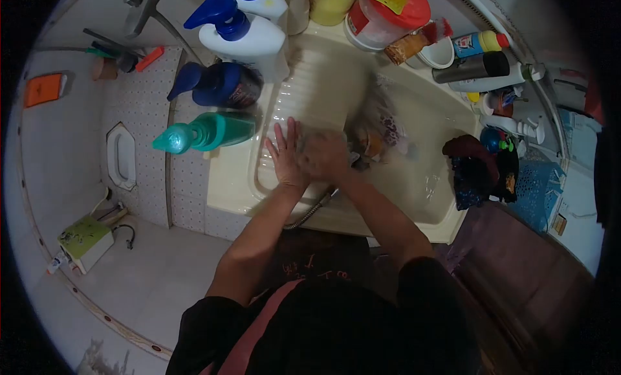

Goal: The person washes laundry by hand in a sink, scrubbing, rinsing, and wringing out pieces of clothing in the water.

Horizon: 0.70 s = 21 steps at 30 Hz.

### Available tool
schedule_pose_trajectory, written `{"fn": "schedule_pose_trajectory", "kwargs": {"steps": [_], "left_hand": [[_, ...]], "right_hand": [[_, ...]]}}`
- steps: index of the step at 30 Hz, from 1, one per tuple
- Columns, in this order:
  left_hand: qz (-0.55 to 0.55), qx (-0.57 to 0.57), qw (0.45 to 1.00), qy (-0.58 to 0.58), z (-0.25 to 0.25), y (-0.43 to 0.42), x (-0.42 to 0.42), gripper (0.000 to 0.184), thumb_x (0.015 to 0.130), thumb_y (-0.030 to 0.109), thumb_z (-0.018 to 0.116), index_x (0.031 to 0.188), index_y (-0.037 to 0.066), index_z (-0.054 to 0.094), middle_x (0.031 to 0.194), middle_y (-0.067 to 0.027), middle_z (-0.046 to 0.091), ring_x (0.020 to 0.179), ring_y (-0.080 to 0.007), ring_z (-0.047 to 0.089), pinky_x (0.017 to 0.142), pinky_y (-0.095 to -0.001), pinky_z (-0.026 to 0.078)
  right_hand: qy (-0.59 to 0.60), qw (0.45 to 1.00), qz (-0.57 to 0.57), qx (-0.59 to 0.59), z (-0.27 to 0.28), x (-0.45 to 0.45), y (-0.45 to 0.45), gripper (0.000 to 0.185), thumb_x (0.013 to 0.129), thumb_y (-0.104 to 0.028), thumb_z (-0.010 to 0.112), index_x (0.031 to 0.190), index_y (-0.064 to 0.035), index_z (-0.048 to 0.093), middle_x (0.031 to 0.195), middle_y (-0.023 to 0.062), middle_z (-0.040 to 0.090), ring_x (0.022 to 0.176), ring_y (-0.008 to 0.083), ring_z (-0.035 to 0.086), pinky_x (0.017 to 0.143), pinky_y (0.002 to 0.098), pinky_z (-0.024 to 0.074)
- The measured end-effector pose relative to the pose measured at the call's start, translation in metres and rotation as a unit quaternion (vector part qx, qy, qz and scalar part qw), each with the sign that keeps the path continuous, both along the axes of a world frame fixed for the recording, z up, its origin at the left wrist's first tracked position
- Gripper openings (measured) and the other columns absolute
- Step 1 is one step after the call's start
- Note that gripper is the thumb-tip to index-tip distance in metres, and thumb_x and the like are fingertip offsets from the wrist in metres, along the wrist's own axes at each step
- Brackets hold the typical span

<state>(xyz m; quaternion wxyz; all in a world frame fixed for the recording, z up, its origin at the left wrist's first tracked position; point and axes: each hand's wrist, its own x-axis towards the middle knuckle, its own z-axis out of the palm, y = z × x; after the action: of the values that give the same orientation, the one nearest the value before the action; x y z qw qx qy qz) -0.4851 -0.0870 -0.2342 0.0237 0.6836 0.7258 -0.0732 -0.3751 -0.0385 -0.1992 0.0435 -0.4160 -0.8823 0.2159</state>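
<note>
Washboard (pixel 317 90): cream, glossy, moulded in parallel ridges, set at the left side of a smooth, rectangular sink (pixel 430 174). Our left hand (pixel 288 156) lies on the ridges, fingers spread, grip open. Our right hand (pixel 325 156), motion-blurred, is just beside it; whether its grip is closed on anything, we cannot tell. Spotted cloth (pixel 391 126), soft and crumpled, lies in the sink near the right hand. Ribbed hose (pixel 309 215), flexible, curves below our wrists. Teal bottle (pixel 223 130), pump-topped, stands left of the washboard.
</note>
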Motion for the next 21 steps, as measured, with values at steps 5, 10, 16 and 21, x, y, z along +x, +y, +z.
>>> {"fn": "schedule_pose_trajectory", "kwargs": {"steps": [5,10,16,21], "left_hand": [[0.049,0.037,0.980,-0.188,0.014,0.000,0.004,0.066,0.082,0.037,0.054,0.137,0.006,0.036,0.151,-0.0088,0.016,0.139,-0.0378,0.008,0.108,-0.0606,0.005],[0.063,0.081,0.942,-0.319,0.021,0.000,-0.002,0.057,0.080,0.028,0.056,0.128,0.001,0.043,0.137,-0.0133,0.041,0.135,-0.0381,0.022,0.108,-0.0599,0.006],[0.064,0.154,0.749,-0.642,0.130,0.067,0.028,0.026,0.076,0.003,0.060,0.101,0.002,0.055,0.095,-0.0124,0.064,0.087,-0.0162,0.060,0.079,-0.0284,0.046],[-0.177,0.228,0.835,-0.468,0.110,0.097,0.000,0.022,0.078,0.003,0.049,0.100,0.006,0.050,0.118,-0.0167,0.053,0.107,-0.0329,0.052,0.091,-0.0355,0.042]], "right_hand": [[0.192,0.930,-0.309,0.056,-0.109,-0.040,0.113,0.027,0.075,-0.034,0.063,0.071,-0.0072,0.070,0.073,0.0164,0.063,0.068,0.0363,0.060,0.066,0.0443,0.0481],[0.362,0.793,-0.467,-0.147,0.022,-0.020,0.092,0.033,0.081,-0.031,0.061,0.070,-0.0004,0.064,0.069,0.0074,0.058,0.066,0.0196,0.055,0.061,0.0336,0.0441],[0.725,0.563,-0.336,-0.213,0.190,0.021,0.025,0.020,0.086,-0.021,0.058,0.081,-0.0015,0.059,0.076,0.0016,0.055,0.068,0.0107,0.049,0.067,0.0242,0.0400],[0.679,0.670,-0.169,-0.248,0.132,0.067,-0.031,0.029,0.091,-0.028,0.051,0.102,-0.0040,0.063,0.106,0.0110,0.058,0.096,0.0192,0.057,0.086,0.0353,0.0436]]}}
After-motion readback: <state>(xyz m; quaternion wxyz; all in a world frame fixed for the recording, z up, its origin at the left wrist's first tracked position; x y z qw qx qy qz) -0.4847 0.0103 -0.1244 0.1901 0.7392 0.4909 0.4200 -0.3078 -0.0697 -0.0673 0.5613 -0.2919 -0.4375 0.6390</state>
